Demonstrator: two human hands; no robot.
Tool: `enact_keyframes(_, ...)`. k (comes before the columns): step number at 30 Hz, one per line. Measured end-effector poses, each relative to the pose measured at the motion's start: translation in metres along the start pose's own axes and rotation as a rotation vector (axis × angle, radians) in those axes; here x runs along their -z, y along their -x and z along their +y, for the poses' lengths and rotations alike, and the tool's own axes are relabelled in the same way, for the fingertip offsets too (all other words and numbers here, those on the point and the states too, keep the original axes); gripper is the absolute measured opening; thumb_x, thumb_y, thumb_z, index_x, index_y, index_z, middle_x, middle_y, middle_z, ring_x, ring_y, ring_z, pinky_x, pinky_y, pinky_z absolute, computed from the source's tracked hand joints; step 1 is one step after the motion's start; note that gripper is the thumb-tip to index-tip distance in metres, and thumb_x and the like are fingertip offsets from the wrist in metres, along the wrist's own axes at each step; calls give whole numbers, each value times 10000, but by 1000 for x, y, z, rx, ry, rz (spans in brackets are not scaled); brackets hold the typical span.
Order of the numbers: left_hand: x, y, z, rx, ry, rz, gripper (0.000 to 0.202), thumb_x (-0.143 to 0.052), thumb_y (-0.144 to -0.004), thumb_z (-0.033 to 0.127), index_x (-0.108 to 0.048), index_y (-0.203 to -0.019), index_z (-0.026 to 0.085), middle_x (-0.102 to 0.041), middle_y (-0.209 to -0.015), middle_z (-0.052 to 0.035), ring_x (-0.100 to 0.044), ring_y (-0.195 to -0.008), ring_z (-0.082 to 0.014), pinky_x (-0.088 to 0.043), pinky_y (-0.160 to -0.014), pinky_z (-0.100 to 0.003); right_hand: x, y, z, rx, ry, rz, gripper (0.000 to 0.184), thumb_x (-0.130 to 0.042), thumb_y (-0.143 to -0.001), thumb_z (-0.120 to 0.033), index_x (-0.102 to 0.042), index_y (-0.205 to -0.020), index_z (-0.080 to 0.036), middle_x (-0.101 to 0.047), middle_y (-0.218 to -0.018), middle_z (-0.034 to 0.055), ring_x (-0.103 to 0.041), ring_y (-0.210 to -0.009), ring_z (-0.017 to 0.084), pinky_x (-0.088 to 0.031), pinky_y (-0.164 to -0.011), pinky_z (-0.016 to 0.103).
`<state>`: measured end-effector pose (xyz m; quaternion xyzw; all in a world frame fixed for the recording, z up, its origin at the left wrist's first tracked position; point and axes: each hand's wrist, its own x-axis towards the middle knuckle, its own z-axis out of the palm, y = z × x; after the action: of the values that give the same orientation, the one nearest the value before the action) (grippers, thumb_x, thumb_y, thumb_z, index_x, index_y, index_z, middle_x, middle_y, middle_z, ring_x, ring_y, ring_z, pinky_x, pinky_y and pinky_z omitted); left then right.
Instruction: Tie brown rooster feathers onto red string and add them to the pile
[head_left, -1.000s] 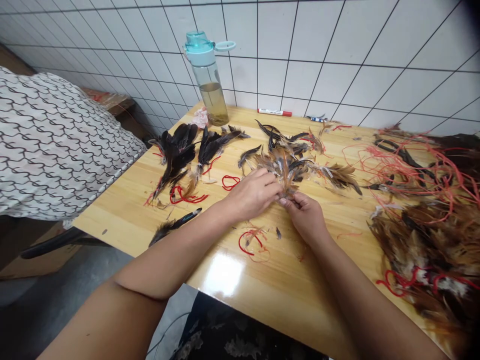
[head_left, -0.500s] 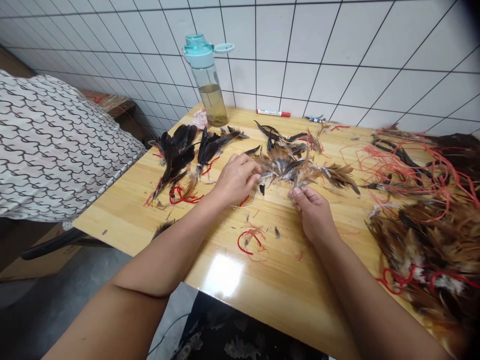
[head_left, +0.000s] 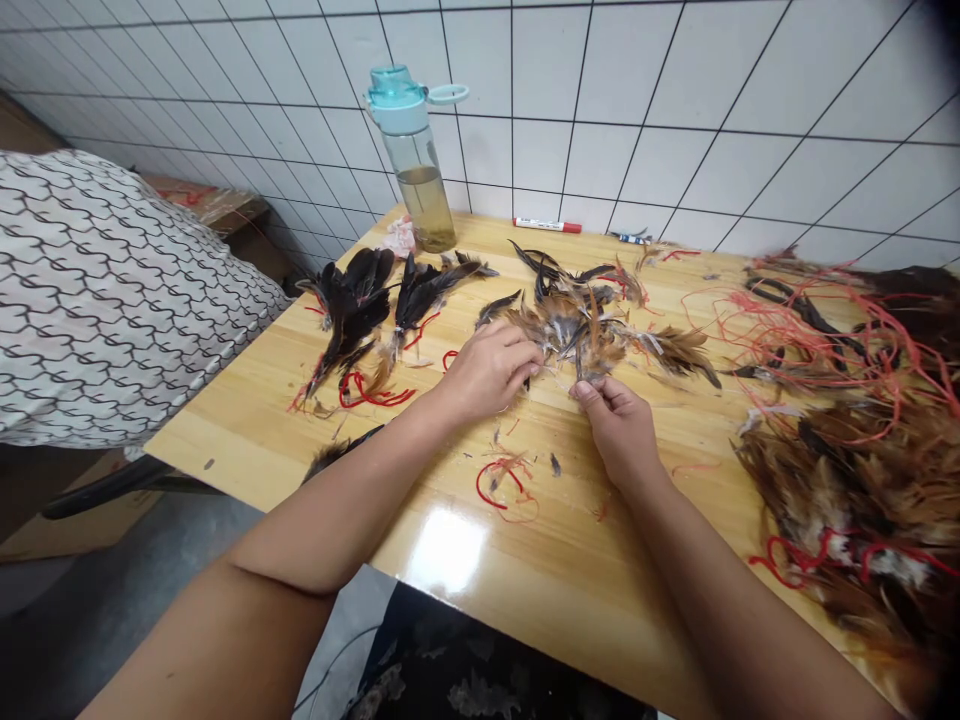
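My right hand (head_left: 621,418) is closed in a pinch, thumb against forefinger, on a feather (head_left: 592,345) at the near side of a loose pile of brown and grey feathers (head_left: 559,315). Fingers curled together, my left hand (head_left: 495,368) rests at the pile's left side. A thin pale strand (head_left: 556,379) shows between the two hands; what my left fingertips hold is hidden. Left of my hands lie two tied bunches of dark feathers, one larger (head_left: 352,305) and one smaller (head_left: 420,295).
A water bottle (head_left: 424,190) and a red marker (head_left: 546,226) are near the tiled wall. At right sit tangled red strings (head_left: 817,345) and a large heap of brown feathers (head_left: 870,470). Red cord scraps (head_left: 501,482) dot the wooden table (head_left: 540,590). Patterned cloth (head_left: 112,300) hangs at left.
My left hand has moved right, closer to my right hand. My right hand has shifted slightly left, and a feather now shows above its pinch.
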<state>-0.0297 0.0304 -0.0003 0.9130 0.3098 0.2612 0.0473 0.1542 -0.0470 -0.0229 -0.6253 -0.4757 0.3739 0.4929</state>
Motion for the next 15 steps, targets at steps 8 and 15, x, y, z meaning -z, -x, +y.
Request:
enact_keyframes(8, 14, -1, 19, -118, -91, -89, 276, -414, -942, 224, -679, -880, 178, -618, -860, -69, -478, -840, -183, -387, -777, -306, -3, 1, 2, 107, 202, 51, 268, -554, -786, -386, -559, -606, -187, -443, -560, -30, -391, -567, 123, -311, -561, 261)
enact_keyframes(15, 12, -2, 21, -160, -138, -74, 261, -421, -947, 220, -667, -870, 186, -611, -870, -61, -462, -822, -170, -371, -758, -299, -4, 0, 5, 216, 293, 33, 270, -551, -791, -344, -515, -565, -203, -487, -567, -13, -448, -572, 138, -335, -583, 275)
